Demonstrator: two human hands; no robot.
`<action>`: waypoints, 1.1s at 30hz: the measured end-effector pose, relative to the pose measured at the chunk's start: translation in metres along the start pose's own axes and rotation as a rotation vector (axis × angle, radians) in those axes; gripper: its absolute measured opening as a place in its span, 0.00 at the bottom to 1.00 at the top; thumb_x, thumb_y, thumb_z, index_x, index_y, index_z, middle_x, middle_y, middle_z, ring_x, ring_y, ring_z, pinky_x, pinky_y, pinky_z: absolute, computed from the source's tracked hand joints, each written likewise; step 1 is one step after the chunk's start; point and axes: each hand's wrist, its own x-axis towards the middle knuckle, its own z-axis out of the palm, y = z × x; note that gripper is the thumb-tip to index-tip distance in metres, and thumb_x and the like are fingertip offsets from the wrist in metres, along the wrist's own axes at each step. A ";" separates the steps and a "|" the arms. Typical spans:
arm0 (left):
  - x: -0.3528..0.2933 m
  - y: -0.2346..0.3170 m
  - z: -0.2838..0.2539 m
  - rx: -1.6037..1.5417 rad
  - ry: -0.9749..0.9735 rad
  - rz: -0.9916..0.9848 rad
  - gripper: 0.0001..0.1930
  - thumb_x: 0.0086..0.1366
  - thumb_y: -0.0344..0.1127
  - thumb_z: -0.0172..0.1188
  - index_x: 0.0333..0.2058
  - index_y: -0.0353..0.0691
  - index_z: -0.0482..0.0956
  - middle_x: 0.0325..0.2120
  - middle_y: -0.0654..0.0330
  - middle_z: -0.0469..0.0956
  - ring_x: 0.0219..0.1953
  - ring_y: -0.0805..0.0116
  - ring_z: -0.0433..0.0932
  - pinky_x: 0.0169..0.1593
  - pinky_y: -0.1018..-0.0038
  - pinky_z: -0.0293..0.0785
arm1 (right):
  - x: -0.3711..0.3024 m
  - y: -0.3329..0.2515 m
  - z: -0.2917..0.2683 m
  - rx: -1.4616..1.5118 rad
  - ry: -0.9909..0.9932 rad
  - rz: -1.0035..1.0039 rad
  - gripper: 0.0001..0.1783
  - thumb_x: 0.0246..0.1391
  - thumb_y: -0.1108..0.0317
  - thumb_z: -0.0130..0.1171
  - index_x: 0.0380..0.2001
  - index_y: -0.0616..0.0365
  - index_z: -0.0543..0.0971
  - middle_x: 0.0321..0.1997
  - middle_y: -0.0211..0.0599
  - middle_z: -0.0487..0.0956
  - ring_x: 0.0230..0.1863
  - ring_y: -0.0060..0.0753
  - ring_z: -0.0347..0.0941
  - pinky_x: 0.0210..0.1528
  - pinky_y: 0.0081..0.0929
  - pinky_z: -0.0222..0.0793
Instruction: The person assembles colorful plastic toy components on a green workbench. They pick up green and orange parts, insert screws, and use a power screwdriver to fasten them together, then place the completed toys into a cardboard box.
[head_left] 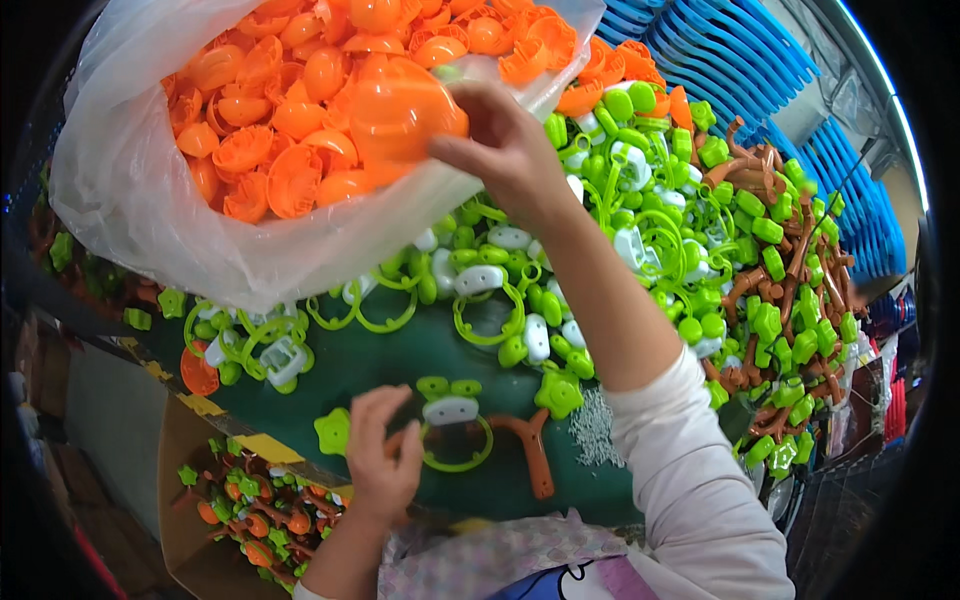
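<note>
In my right hand (505, 150) is a glossy orange plastic half-shell (405, 110), gripped at its right edge over an open plastic bag (130, 230). My left hand (383, 460) is low on the dark green table, its fingers curled around the end of a brown branch-shaped piece (395, 441). Beside it lies a green ring (458, 464) with a white block (450, 410) and two green ovals on top. A forked brown branch piece (533, 455) extends to the right of the ring. Green star-shaped pieces (332, 432) lie on either side.
Orange half-shells (300, 120) fill the bag. Green and white ring parts (480, 290) pile up behind the work spot. Brown branches with green pieces (790, 290) heap at right. Blue curved parts (720, 60) stack behind. A cardboard box (190, 500) of assembled pieces stands lower left; small grey pellets (595, 430) lie near.
</note>
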 end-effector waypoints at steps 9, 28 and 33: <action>0.018 0.002 0.019 -0.947 -0.079 -0.347 0.48 0.59 0.44 0.72 0.70 0.40 0.50 0.62 0.49 0.65 0.62 0.55 0.70 0.64 0.59 0.71 | -0.218 -0.045 0.066 -0.326 -0.223 0.163 0.40 0.45 0.83 0.65 0.64 0.56 0.67 0.69 0.43 0.65 0.71 0.48 0.61 0.68 0.38 0.65; -0.039 -0.016 0.011 -1.219 -0.197 -0.487 0.41 0.72 0.66 0.41 0.69 0.35 0.58 0.61 0.50 0.71 0.58 0.49 0.77 0.52 0.61 0.83 | -0.263 -0.062 0.048 0.886 0.430 0.743 0.23 0.72 0.62 0.48 0.62 0.69 0.68 0.61 0.46 0.75 0.57 0.40 0.78 0.55 0.34 0.82; -0.042 -0.010 0.013 -1.403 -0.168 -0.609 0.38 0.73 0.60 0.39 0.70 0.35 0.56 0.63 0.43 0.68 0.59 0.38 0.74 0.54 0.56 0.82 | -0.255 -0.064 0.015 -0.672 0.299 0.352 0.25 0.58 0.70 0.66 0.58 0.61 0.74 0.61 0.47 0.74 0.58 0.50 0.74 0.57 0.44 0.76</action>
